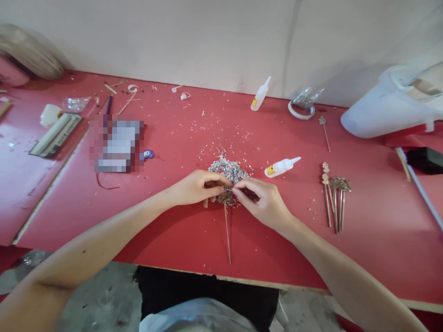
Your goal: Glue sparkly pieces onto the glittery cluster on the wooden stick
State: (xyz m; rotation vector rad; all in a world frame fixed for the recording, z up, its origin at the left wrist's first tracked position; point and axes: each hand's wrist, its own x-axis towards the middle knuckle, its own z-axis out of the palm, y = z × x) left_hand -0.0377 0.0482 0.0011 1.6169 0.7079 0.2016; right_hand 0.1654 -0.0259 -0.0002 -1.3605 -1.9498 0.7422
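A hair stick [227, 235] with an ornate, gold-toned head lies in front of me, its thin shaft pointing toward the table's near edge. My left hand [197, 188] grips the head from the left with thumb and fingers. From the other side my right hand [261, 200] is pinched closed at the head; what sits between its fingertips is too small to make out. Just beyond the fingers is a pile of small multicoloured chips [230, 169]. A white glue bottle [279, 168] with a yellow label lies right of the pile. My hands cover part of the head.
Several finished-looking hair sticks [335, 203] lie at right, with a single one [324, 133] farther back. Another glue bottle [260, 94], a tape roll [302, 109] and a white pitcher [380, 103] are near the wall. A blurred phone-like object [119, 146] and a long box [57, 133] lie left.
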